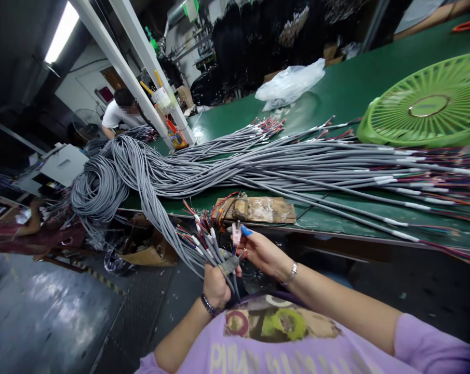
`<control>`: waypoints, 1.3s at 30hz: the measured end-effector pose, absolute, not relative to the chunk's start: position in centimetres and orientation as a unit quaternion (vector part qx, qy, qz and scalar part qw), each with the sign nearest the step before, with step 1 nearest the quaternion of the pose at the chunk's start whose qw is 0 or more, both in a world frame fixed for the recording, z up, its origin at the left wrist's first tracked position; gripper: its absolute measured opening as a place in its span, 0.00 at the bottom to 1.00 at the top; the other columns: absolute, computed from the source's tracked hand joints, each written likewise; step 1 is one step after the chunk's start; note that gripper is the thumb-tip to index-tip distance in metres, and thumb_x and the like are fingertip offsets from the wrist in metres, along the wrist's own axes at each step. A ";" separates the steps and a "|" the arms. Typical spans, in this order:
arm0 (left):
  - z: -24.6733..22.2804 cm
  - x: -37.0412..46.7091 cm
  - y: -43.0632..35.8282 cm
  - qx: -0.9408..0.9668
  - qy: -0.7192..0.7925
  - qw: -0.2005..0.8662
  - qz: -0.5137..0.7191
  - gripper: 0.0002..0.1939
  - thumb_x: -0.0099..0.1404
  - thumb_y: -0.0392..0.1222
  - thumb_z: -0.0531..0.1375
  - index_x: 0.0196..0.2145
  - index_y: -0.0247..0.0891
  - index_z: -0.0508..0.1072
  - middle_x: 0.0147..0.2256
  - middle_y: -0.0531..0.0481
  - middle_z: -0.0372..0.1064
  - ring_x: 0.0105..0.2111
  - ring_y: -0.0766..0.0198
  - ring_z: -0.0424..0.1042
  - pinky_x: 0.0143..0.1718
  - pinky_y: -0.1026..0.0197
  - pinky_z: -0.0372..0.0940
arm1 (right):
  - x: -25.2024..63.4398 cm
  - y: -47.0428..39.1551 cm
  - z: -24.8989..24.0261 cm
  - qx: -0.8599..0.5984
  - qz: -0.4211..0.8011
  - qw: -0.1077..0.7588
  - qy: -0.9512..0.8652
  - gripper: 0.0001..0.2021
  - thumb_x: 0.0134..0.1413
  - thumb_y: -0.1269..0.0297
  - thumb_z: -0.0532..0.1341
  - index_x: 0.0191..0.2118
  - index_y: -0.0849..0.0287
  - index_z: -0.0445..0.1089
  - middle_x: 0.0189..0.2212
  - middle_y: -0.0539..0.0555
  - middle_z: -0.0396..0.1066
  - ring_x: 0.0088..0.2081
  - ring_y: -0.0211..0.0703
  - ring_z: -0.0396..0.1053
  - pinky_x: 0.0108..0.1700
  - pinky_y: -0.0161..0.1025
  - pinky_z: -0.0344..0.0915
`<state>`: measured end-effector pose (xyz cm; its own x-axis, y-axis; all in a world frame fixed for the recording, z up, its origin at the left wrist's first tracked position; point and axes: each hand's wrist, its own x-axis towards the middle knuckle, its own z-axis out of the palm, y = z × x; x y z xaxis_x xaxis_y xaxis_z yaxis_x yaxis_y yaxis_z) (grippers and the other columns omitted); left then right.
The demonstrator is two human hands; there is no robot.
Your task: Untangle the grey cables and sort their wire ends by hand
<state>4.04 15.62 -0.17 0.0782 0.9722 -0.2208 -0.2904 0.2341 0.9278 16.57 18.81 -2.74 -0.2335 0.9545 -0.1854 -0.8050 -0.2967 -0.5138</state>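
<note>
Holding gray cables [216, 253], inside curled left fingers [229, 266]

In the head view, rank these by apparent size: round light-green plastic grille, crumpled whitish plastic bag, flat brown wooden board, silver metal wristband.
1. Green grille, largest.
2. Plastic bag and wooden board: too alike to rank.
3. Silver wristband, smallest.
</note>
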 end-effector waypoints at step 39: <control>-0.3 4.7 15.7 0.343 0.492 0.600 0.529 0.14 0.44 0.45 0.68 0.18 0.35 0.68 0.15 0.54 0.65 0.15 0.69 0.63 0.18 0.66 0.57 | 16.6 19.1 -3.0 -0.237 0.759 0.579 -0.182 0.14 0.46 0.54 0.66 0.33 0.61 0.72 0.27 0.52 0.71 0.27 0.35 0.65 0.30 0.33 0.61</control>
